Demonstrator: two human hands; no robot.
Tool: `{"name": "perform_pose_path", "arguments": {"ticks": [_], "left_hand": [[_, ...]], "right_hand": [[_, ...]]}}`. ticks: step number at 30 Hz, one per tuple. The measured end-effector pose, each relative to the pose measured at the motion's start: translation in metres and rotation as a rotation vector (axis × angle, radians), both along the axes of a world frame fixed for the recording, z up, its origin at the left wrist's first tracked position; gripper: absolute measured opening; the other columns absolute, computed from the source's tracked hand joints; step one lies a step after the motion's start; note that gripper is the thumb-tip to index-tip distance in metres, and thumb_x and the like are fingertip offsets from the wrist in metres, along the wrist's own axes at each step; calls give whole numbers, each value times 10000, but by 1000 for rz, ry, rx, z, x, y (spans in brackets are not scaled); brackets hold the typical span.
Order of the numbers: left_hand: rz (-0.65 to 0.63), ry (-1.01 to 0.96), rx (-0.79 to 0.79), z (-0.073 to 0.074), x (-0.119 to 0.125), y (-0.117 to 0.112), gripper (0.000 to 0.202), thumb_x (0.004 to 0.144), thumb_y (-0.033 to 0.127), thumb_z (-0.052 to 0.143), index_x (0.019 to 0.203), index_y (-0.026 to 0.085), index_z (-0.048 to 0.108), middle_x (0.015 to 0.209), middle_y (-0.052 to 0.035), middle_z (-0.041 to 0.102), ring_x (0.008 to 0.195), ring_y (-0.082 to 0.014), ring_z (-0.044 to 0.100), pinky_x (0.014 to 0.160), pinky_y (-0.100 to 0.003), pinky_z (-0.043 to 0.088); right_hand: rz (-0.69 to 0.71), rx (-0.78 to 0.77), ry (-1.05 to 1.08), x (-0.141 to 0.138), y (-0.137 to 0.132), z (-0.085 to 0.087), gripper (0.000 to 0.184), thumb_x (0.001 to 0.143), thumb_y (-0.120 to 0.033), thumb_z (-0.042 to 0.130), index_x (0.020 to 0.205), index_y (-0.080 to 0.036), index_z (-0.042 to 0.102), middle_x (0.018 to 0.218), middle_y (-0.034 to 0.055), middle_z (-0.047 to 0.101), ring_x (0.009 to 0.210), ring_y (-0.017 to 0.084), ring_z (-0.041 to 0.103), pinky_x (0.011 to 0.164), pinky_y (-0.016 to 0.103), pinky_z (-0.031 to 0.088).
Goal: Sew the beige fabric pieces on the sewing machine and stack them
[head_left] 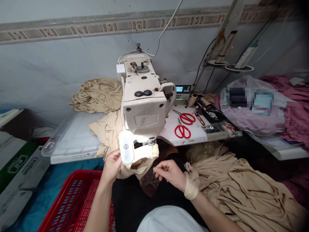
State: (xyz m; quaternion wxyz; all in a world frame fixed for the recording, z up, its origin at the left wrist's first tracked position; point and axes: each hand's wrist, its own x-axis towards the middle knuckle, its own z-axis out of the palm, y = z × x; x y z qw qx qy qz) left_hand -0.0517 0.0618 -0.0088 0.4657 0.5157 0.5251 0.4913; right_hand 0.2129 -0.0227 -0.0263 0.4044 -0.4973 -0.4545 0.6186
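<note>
A white industrial sewing machine [145,103] stands on a white table [74,141], with a small lit lamp [126,147] hanging off its front. Beige fabric [108,132] lies under the needle and spills over the table's front edge. My left hand [111,166] grips this fabric just left of the lamp, fingers curled round it. My right hand [169,172] sits below the machine's front, thumb and fingers pinched together on something too small to name. A band of beige cloth [191,190] is wrapped round my right wrist.
Two red-handled scissors [183,124] lie on the table right of the machine, beside a control box [182,91] and small tools. A red plastic basket [72,206] stands at lower left. More beige fabric [241,190] is heaped at right. Thread cones [246,56] stand behind.
</note>
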Motion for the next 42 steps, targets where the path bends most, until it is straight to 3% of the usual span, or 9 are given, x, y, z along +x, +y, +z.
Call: {"name": "perform_pose_path", "arguments": {"ticks": [3, 7, 11, 16, 21, 30, 34, 38, 42], "left_hand": [[-50, -64, -72, 3, 20, -14, 251, 754, 343, 845, 873, 139, 760, 792, -45, 751, 701, -178, 675, 646, -234, 549], [-297, -42, -195, 6, 35, -39, 273, 864, 396, 758, 801, 133, 727, 639, -6, 657, 524, -113, 555, 511, -195, 446], [-728, -47, -83, 18, 40, -50, 258, 878, 350, 757, 760, 121, 762, 753, -70, 688, 639, -150, 614, 604, -239, 483], [-714, 127, 129, 35, 64, -49, 226, 874, 358, 768, 953, 146, 773, 935, -102, 717, 857, -209, 653, 768, -284, 495], [-983, 305, 92, 36, 79, -49, 288, 924, 413, 675, 845, 139, 721, 732, -27, 649, 654, -146, 552, 606, -233, 411], [-556, 80, -195, 16, 54, -58, 394, 980, 471, 580, 867, 123, 724, 672, -17, 624, 562, -117, 497, 516, -212, 353], [-424, 59, -55, 16, 50, -59, 360, 957, 428, 631, 1130, 145, 771, 893, -93, 754, 687, -175, 638, 605, -246, 473], [-465, 233, 174, 29, 45, -52, 259, 968, 325, 628, 1046, 170, 821, 884, -92, 776, 744, -196, 674, 676, -268, 501], [-433, 303, 187, 36, 47, -43, 271, 978, 330, 589, 980, 173, 810, 910, -77, 779, 804, -218, 692, 754, -286, 515]], "right_hand": [[-14, 91, -98, -16, -1, 3, 336, 846, -474, 762, 853, -139, 785, 780, 92, 773, 626, 168, 661, 577, 261, 507], [18, 177, -35, -14, -3, 23, 473, 806, -475, 815, 1177, -193, 740, 1096, 86, 759, 640, 148, 645, 596, 265, 528], [140, 160, 116, 7, -4, 42, 393, 955, -512, 627, 939, -143, 761, 795, 54, 723, 643, 156, 632, 622, 261, 530], [575, 86, -162, 21, -1, 50, 450, 907, -440, 675, 583, -140, 588, 504, -57, 421, 452, 67, 343, 427, 212, 255], [583, 183, -326, 26, 0, 49, 399, 791, -411, 780, 528, -152, 627, 491, -55, 419, 498, 87, 360, 452, 226, 253], [194, 83, -140, 36, 2, 26, 385, 875, -520, 711, 846, -147, 804, 605, 19, 641, 502, 130, 497, 474, 247, 374], [95, 162, -176, 28, 3, 38, 345, 903, -469, 699, 805, -150, 787, 611, 23, 642, 526, 136, 495, 499, 266, 358], [39, 372, -352, 22, 2, 64, 297, 932, -411, 676, 791, -179, 797, 685, 51, 692, 598, 174, 553, 560, 299, 397], [-56, 480, -434, 21, 8, 75, 286, 934, -386, 675, 757, -192, 787, 659, 48, 672, 591, 179, 540, 581, 315, 403]]}}
